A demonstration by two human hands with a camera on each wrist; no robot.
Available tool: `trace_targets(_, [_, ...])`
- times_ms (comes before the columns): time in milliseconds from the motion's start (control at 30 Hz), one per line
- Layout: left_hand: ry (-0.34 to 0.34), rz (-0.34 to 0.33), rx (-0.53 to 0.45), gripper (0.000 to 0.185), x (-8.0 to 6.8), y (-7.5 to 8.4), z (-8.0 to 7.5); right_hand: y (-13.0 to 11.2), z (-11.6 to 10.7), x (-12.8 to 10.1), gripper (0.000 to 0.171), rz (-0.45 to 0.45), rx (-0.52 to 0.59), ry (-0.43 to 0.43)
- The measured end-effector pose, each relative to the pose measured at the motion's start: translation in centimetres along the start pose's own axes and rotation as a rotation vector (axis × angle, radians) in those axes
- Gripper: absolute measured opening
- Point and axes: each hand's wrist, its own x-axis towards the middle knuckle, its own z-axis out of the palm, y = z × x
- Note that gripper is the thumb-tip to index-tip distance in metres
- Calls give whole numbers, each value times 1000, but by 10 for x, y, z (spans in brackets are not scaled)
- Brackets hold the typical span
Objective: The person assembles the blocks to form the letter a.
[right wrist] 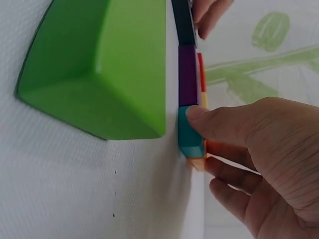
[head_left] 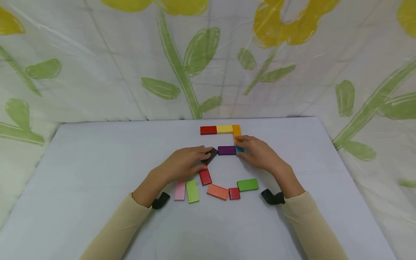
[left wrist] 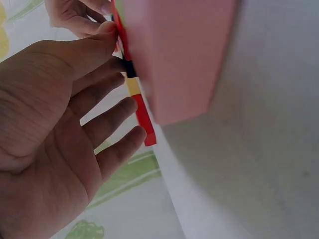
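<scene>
From the head view I see both hands on a pale table [head_left: 97,162] among flat coloured blocks. My left hand [head_left: 185,164] rests its fingertips on a black block [head_left: 212,155], which lies tilted just left of a purple block [head_left: 226,150]. My right hand [head_left: 260,153] touches a teal block [head_left: 239,149] at the purple one's right end. Behind them a red block [head_left: 208,130], a yellow block [head_left: 224,129] and an orange block [head_left: 236,131] form a corner. Nearer me lie a pink block [head_left: 180,190], a light green block [head_left: 192,191], a second red block [head_left: 205,177], a salmon block [head_left: 217,191], a small red square block [head_left: 234,193] and a green block [head_left: 247,185].

From the left wrist, the left hand's grip is released, fingers [left wrist: 107,119] straight and spread, their tips by the row of blocks; the pink block [left wrist: 179,55] fills the foreground.

From the right wrist, the thumb [right wrist: 214,124] presses the teal block's [right wrist: 189,132] top face while the other fingers curl below it at the orange block; teal butts against purple [right wrist: 187,74], black [right wrist: 182,22] beyond. The green block [right wrist: 99,64] looms close.
</scene>
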Motion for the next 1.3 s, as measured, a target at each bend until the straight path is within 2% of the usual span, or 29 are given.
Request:
trace_targets(433, [-3,44,-78,49,2,-6,-6,0,0,1,49,12,-13,-4])
trace_targets(733, [-37,15,-73,51,2,-4,-5,-4,-3,-1,47,-4,-9,14])
trace_targets(933, [-35,8,-75,50,2,-5,-4,-12,-5,-5,45,-21,-5,56])
trace_targets(1100, [-21,15,-69,49,3,-5,-3,-33,-1,-14,45,-87,10,91])
trace_targets(1300, [-19,36,-40,51,4,-5,-3,-62,8,-35,47,-207,-32,136])
